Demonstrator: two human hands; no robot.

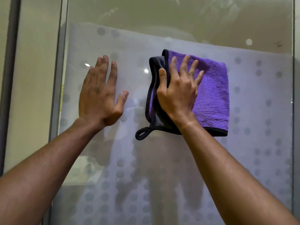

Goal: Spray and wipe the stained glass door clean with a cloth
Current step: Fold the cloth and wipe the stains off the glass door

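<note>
Fingers (185, 65) of our right hand (177, 93) are spreading flat over the folded purple microfibre cloth with black edging (212, 98), thumb hooking round its grey left fold, so we are pressing it rather than gripping it. Behind everything, the tall glass door with a frosted band of grey dots (253, 143) is filling the view, clear above the band and reflecting small ceiling lights. We are standing the cloth against the frosted band, right of centre, near its upper edge. Our left hand (100, 95) is lying open and empty, palm to the glass, just left of the cloth and not touching it. At the cloth's lower left corner, a small black hanging loop (142, 133) is dangling against the pane.
</note>
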